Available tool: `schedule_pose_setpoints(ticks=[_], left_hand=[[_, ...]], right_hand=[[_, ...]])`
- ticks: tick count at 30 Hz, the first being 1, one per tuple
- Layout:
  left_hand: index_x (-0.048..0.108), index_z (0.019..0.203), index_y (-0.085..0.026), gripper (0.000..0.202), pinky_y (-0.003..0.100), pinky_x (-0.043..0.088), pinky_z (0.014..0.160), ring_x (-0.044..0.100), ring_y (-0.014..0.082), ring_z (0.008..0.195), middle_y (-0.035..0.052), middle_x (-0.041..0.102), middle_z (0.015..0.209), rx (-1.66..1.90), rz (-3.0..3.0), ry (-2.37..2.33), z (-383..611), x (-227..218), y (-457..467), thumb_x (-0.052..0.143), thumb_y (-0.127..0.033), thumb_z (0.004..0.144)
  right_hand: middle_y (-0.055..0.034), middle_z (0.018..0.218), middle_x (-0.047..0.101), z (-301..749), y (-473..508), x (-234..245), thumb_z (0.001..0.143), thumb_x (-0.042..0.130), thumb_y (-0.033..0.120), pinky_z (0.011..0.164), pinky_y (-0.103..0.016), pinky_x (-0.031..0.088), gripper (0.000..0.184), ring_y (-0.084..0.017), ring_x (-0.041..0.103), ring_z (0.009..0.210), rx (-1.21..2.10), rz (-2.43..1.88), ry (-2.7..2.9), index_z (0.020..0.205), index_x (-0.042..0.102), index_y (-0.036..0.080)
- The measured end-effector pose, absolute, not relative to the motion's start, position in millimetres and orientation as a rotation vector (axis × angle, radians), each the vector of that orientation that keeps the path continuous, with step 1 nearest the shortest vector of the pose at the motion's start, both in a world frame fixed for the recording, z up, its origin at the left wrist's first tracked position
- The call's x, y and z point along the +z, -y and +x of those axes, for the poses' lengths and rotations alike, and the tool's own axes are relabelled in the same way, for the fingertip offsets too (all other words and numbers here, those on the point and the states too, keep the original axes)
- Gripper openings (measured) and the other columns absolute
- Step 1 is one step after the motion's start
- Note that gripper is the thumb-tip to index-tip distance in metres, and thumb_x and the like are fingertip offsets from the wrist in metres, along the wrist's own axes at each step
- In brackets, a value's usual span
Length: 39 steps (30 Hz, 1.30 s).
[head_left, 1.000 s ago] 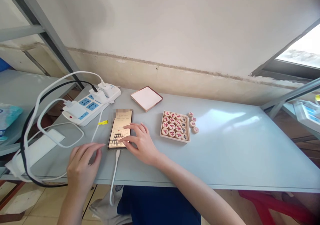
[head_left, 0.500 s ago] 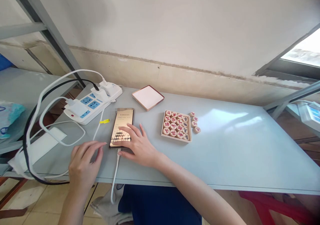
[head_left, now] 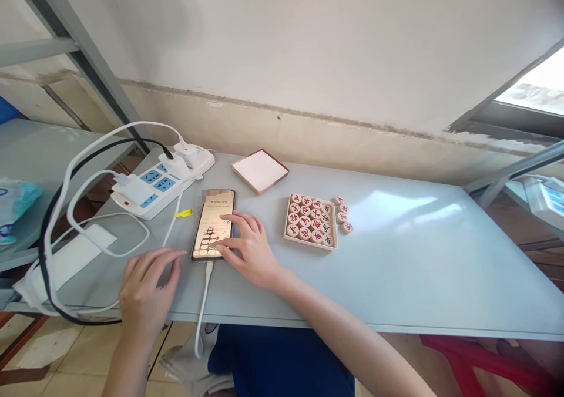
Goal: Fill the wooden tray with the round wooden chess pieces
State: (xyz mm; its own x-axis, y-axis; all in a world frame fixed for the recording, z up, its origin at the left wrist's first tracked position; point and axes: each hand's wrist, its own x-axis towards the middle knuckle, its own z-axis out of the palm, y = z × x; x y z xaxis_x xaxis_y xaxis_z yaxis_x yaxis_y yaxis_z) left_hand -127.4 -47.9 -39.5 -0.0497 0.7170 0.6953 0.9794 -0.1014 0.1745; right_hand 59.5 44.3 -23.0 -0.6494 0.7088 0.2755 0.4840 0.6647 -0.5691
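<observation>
A smartphone (head_left: pixel 215 206) with its screen lit lies flat on the grey table, with large keys showing on the lower screen. My right hand (head_left: pixel 250 250) hovers over its right side, fingers apart, thumb and index near the keys. Whether a fingertip touches the glass I cannot tell. Left of the phone, my left hand (head_left: pixel 147 285) is loosely curved, with a gap between thumb and fingers and nothing held. A white charging cable (head_left: pixel 204 300) runs from the phone's bottom edge over the table's front edge.
A shallow box (head_left: pixel 335 239) of round Chinese chess pieces sits right of the phone, with loose pieces (head_left: pixel 342 214) beside it. Behind lies a square lid (head_left: pixel 259 171). At the left are a power strip (head_left: pixel 165 184) with plugs, looped cables and a yellow tag (head_left: pixel 184 213).
My right hand has shifted slightly; its thumb has moved up from beside the cable plug to the phone's lower right. The screen's keys look different. My left hand stays nearly still.
</observation>
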Motion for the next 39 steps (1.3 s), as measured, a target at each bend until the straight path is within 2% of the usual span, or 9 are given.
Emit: schedule_pose_setpoints(ticks=[3, 8, 13, 18, 25, 29, 33, 39], left_hand=[[0.062, 0.089, -0.022, 0.016, 0.033, 0.044, 0.077, 0.057, 0.0191, 0.080, 0.0048, 0.064, 0.086, -0.937, -1.847, 1.807, -127.7, -39.7, 48.5, 0.058, -0.012, 0.077], [0.063, 0.090, -0.023, 0.017, 0.034, 0.043, 0.078, 0.057, 0.0196, 0.080, 0.0050, 0.064, 0.086, -0.955, -1.854, 1.822, -128.0, -40.4, 49.1, 0.056, -0.014, 0.078], [0.063, 0.089, -0.022, 0.016, 0.033, 0.043, 0.077, 0.057, 0.0195, 0.079, 0.0051, 0.064, 0.085, -0.945, -1.861, 1.814, -128.2, -39.6, 48.7, 0.056, -0.013, 0.078], [0.063, 0.089, -0.022, 0.017, 0.033, 0.043, 0.077, 0.057, 0.0200, 0.080, 0.0055, 0.064, 0.086, -0.942, -1.876, 1.814, -129.2, -40.7, 48.5, 0.056, -0.012, 0.077], [0.062, 0.090, -0.023, 0.019, 0.034, 0.043, 0.077, 0.056, 0.0198, 0.080, 0.0047, 0.063, 0.085, -0.931, -1.869, 1.817, -127.8, -39.4, 48.0, 0.056, -0.010, 0.077], [0.062, 0.089, -0.022, 0.020, 0.033, 0.044, 0.077, 0.056, 0.0193, 0.078, 0.0046, 0.063, 0.083, -0.937, -1.884, 1.805, -127.6, -38.1, 48.4, 0.055, -0.008, 0.077], [0.063, 0.087, -0.023, 0.020, 0.033, 0.043, 0.076, 0.056, 0.0182, 0.075, 0.0034, 0.064, 0.081, -0.980, -1.868, 1.805, -128.8, -39.7, 48.6, 0.054, -0.008, 0.077], [0.063, 0.089, -0.023, 0.019, 0.033, 0.043, 0.079, 0.058, 0.0187, 0.080, 0.0042, 0.066, 0.085, -0.975, -1.896, 1.798, -128.9, -40.2, 48.3, 0.054, -0.011, 0.077]], right_hand=[[0.0034, 0.134, 0.044, 61.3, -45.6, -21.9, 0.091, 0.044, 0.038, 0.110, -0.044, 0.014, 0.027, -0.019, 0.028, 0.130, 0.657, -0.937, 2.379, 0.093, 0.071, 0.034], [0.0073, 0.128, 0.049, 68.6, -50.8, -19.5, 0.093, 0.041, 0.030, 0.110, -0.041, 0.017, 0.034, -0.017, 0.033, 0.126, 0.782, -1.007, 2.258, 0.082, 0.073, 0.037], [0.0087, 0.129, 0.049, 69.5, -52.6, -22.7, 0.091, 0.043, 0.027, 0.111, -0.045, 0.012, 0.033, -0.018, 0.033, 0.127, 0.830, -1.041, 2.246, 0.079, 0.073, 0.038], [0.0077, 0.132, 0.046, 66.7, -51.5, -23.1, 0.093, 0.040, 0.034, 0.111, -0.046, 0.011, 0.032, -0.018, 0.031, 0.128, 0.814, -1.002, 2.250, 0.088, 0.071, 0.038], [0.0013, 0.139, 0.038, 62.5, -46.7, -21.0, 0.091, 0.043, 0.041, 0.111, -0.049, 0.010, 0.028, -0.021, 0.023, 0.133, 0.696, -0.976, 2.389, 0.106, 0.065, 0.034], [0.0021, 0.139, 0.038, 63.6, -47.2, -20.9, 0.094, 0.035, 0.043, 0.111, -0.051, 0.006, 0.034, -0.020, 0.022, 0.134, 0.726, -0.923, 2.452, 0.105, 0.066, 0.033], [0.0026, 0.136, 0.041, 65.7, -49.4, -20.7, 0.097, 0.026, 0.036, 0.112, -0.050, 0.005, 0.041, -0.018, 0.024, 0.133, 0.770, -1.025, 2.337, 0.105, 0.065, 0.035], [0.0040, 0.133, 0.044, 65.0, -49.8, -21.8, 0.095, 0.033, 0.038, 0.112, -0.047, 0.006, 0.036, -0.017, 0.027, 0.131, 0.801, -0.972, 2.339, 0.098, 0.069, 0.036]])
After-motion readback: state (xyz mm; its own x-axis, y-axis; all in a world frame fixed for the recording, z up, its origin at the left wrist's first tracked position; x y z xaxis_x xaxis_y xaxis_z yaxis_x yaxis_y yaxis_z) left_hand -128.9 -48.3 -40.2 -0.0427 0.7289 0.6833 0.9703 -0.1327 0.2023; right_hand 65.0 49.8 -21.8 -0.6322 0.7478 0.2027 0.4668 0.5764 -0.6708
